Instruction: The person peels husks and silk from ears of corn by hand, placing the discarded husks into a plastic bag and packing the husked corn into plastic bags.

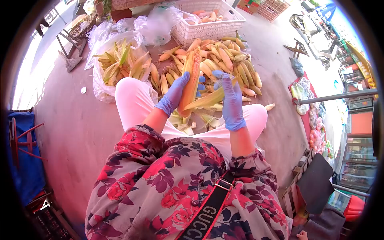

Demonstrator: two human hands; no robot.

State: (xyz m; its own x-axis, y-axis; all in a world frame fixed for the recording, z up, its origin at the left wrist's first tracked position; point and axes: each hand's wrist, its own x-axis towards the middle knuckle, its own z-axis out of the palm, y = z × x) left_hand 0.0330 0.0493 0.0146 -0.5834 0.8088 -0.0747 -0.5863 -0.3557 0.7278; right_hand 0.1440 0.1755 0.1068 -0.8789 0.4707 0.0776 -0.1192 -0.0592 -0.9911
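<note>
My left hand (176, 93), in a blue glove, is wrapped round an ear of corn (191, 80) that stands nearly upright, its upper kernels showing. My right hand (231, 98), also gloved in blue, is closed at the outer end of a pale husk leaf (208, 99) stretching from the ear's lower part. Beyond both hands lies a pile of corn ears (224, 56), many still in husk. Loose husk pieces (185, 127) rest on the ground between my knees.
A plastic bag of husks (105, 86) is beside my left knee. Behind the pile stands a white crate (212, 30) holding corn. Bagged goods (306, 94) lie on a red cloth at the right, near a metal pole (336, 96).
</note>
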